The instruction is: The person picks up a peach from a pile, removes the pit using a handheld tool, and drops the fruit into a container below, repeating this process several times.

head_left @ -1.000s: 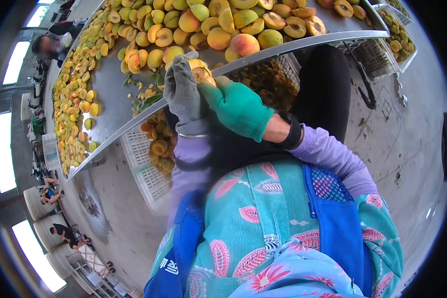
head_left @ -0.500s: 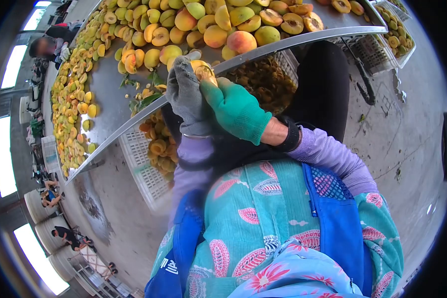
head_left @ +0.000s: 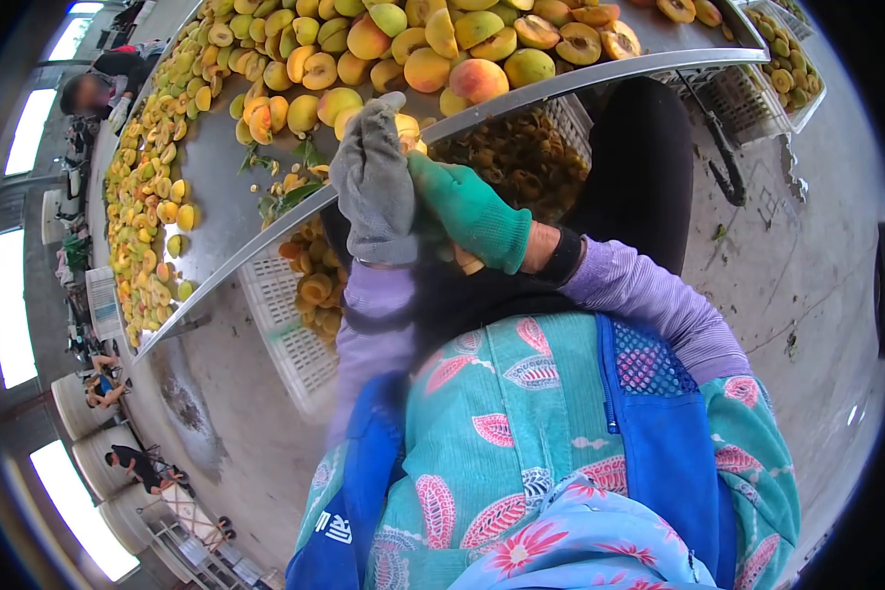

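My left hand (head_left: 376,182), in a grey glove, is closed around a yellow peach piece (head_left: 406,126) just over the table's front edge. Against it, my right hand (head_left: 472,216), in a green glove, is wrapped round a tool whose pale wooden handle end (head_left: 467,261) sticks out below the palm. The tool's working end is hidden between the fruit and the gloves. Just beyond the hands, whole and halved peaches (head_left: 428,71) are heaped on the metal table (head_left: 228,182).
Below the table edge stand a white crate (head_left: 290,329) of peach pieces and another container of brownish scraps (head_left: 521,162). Green leaves (head_left: 295,200) lie near the edge. A fruit-filled crate (head_left: 747,103) stands at right. Another person (head_left: 118,74) is at the far left.
My right hand has turned and shifted slightly left over the fruit, bringing the wooden handle end into view. My left hand has tilted a little, hiding more of the peach piece.
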A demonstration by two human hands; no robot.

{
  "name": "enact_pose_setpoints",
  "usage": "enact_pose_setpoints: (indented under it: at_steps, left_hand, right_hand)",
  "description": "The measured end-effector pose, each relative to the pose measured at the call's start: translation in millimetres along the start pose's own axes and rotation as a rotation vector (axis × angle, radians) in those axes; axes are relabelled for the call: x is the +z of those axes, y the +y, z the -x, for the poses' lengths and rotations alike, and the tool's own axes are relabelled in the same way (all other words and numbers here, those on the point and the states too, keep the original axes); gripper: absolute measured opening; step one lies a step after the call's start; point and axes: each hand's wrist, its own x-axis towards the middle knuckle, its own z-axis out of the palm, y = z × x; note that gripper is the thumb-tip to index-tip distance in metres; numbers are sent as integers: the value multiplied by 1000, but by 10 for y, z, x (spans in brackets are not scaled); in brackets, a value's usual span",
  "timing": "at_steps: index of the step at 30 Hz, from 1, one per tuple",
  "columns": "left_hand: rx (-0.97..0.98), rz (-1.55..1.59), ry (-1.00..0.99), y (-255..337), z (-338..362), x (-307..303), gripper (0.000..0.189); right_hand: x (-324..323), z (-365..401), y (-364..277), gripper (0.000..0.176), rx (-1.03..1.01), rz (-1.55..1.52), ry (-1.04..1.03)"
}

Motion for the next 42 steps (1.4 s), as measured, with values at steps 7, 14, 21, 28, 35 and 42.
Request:
enact_pose_setpoints:
  at_steps: [7, 14, 21, 28, 35, 42]
  left_hand:
    - [-256, 87, -226, 132, -165, -109, 34]
    - [-201, -53, -645, 201, -394, -82, 44]
    - [-439, 597, -380, 106, -185, -47, 53]
    - [-404, 540, 40, 483, 378, -539, 53]
    - [-371, 540, -49, 272, 153, -606, 36]
    - [-568, -293, 88, -151, 287, -1783, 43]
  right_hand:
    - [-98, 65, -124, 48, 132, -163, -245]
    - [-66, 62, -70, 42, 171, -382, -274]
    - [-166, 8, -96, 38, 233, -627, -577]
    - [170, 145, 162, 35, 547, -733, -832]
    - [220, 4, 125, 38, 523, -981, -1029]
    - [-400, 45, -10, 35, 396, -546, -468]
